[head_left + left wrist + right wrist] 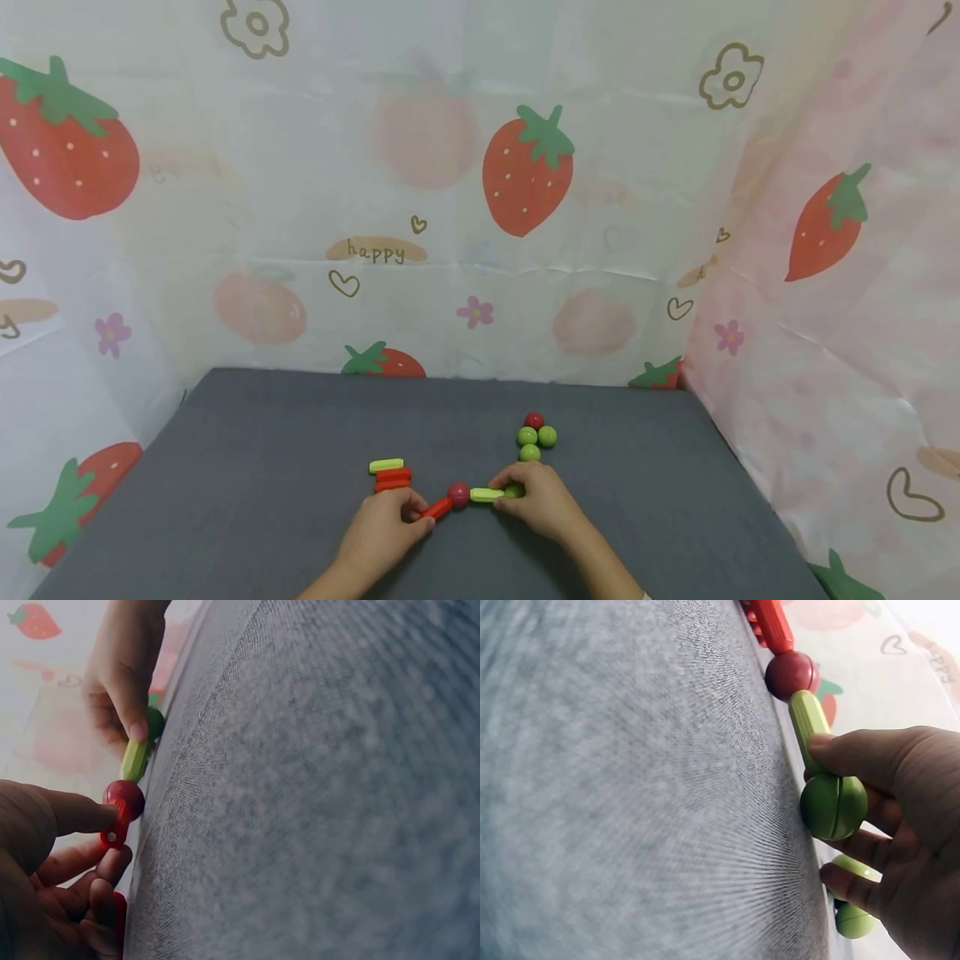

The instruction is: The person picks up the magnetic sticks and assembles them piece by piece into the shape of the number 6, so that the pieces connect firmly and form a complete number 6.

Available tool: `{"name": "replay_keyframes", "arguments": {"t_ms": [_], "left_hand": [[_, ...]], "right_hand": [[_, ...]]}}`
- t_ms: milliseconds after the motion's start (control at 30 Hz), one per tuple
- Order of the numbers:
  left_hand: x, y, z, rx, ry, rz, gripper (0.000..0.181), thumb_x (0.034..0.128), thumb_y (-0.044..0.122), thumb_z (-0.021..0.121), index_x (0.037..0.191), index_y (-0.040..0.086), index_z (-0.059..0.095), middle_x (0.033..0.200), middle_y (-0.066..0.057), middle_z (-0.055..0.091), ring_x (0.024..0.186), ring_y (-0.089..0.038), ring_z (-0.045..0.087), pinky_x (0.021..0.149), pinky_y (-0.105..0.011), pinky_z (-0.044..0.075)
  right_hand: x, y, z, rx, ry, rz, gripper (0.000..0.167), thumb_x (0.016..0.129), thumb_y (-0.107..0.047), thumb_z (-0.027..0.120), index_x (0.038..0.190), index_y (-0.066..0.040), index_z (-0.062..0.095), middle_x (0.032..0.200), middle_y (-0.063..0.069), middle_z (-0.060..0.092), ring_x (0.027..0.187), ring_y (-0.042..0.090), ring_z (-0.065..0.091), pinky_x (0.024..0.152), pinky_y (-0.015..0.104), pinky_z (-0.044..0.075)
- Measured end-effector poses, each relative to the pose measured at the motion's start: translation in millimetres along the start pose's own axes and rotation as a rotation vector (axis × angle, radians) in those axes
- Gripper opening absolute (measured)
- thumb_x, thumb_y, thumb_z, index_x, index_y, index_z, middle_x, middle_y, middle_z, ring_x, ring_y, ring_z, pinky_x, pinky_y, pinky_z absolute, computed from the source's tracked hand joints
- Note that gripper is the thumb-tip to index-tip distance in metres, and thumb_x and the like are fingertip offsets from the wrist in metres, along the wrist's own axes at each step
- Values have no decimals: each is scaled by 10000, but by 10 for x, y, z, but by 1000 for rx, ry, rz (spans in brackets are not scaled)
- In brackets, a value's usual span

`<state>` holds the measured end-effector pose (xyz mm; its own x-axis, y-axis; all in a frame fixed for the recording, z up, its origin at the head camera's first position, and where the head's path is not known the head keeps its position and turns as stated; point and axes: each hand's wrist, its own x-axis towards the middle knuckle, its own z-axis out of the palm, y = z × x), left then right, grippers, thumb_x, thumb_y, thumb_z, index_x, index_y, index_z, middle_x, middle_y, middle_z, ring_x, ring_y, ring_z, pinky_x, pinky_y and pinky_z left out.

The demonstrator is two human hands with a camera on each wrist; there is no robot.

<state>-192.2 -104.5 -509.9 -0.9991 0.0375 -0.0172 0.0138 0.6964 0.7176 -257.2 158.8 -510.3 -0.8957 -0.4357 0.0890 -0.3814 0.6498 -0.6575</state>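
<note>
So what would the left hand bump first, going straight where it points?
The left hand pinches a red stick, so probably the red ball at the stick's far end; depth is unclear.

End to end in a bent row: a slim, glossy red stick [437, 508], slanting, pinched by the left hand [384, 525]; a dark-red grooved ball [459, 494] against its upper end; a ribbed pale yellow-green stick [484, 495] on the ball's other side, pinched by the right hand [546, 504]; a glossy green grooved ball [831, 806] at that stick's far end.
</note>
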Motion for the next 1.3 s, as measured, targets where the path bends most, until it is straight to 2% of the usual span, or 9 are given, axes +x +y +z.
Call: {"name": "replay_keyframes", "arguments": {"t_ms": [233,533,733,900,1167,1300], "left_hand": [[-2,8,30,-128,-74,-14,138,837,221,849,876,135,749,751,60,699,686,-85,629,630,-311,519],[97,65,66,-217,-180,-56,161,836,206,845,899,88,756,768,27,711,712,-103,643,628,-292,516],[88,129,94,-217,-179,-39,172,837,224,843,884,85,752,747,35,704,685,-96,624,610,-291,498],[109,141,100,-213,-152,-14,141,845,226,830,834,104,760,711,46,695,652,-99,591,598,-293,476],[167,143,71,-191,-178,-61,155,830,232,853,841,111,757,716,40,697,665,-114,596,607,-304,476],[164,149,94,-168,-161,-60,160,821,233,862,821,116,752,703,47,687,657,-113,586,601,-303,466]], "right_hand": [[-2,-2,0,-8,-3,5,161,837,-208,853,987,-221,798,1014,-72,736,950,124,645,798,306,507],[14,21,13,2,5,9,149,848,-203,844,990,-212,800,1006,-76,738,922,98,642,789,295,507],[19,26,16,-4,15,-8,145,848,-206,843,986,-203,799,999,-80,735,928,109,640,796,301,504],[23,21,9,-7,17,-9,144,849,-207,844,986,-200,798,996,-82,734,935,116,640,802,307,504],[49,17,15,1,7,-10,145,846,-199,846,983,-194,798,1001,-75,739,917,99,646,796,299,510],[70,9,19,3,5,-11,144,847,-176,843,984,-187,799,994,-68,743,900,94,644,784,292,510]]}}
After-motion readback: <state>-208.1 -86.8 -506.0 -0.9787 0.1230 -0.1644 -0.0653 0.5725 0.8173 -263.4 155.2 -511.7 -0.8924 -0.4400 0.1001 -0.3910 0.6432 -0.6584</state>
